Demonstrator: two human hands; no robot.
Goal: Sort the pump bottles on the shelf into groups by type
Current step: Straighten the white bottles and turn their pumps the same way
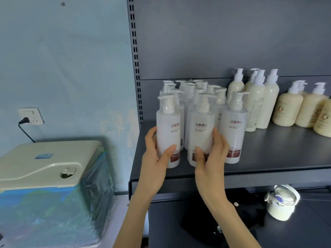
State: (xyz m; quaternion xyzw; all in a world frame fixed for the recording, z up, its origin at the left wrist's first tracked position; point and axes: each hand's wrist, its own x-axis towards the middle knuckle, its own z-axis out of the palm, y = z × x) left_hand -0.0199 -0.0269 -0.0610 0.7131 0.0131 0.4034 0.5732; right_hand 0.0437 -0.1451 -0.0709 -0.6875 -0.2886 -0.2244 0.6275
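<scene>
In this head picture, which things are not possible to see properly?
Head view, rear white plastic pump bottles: the front row hides them, number unclear.
Head view, squat cream pump bottles: right edge cuts the last one.
Head view, small print on tall cream pump bottles: too small.

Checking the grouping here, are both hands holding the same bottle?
No, the left hand grips the front-left white bottle while the right hand grips the middle white bottle beside it.
</scene>
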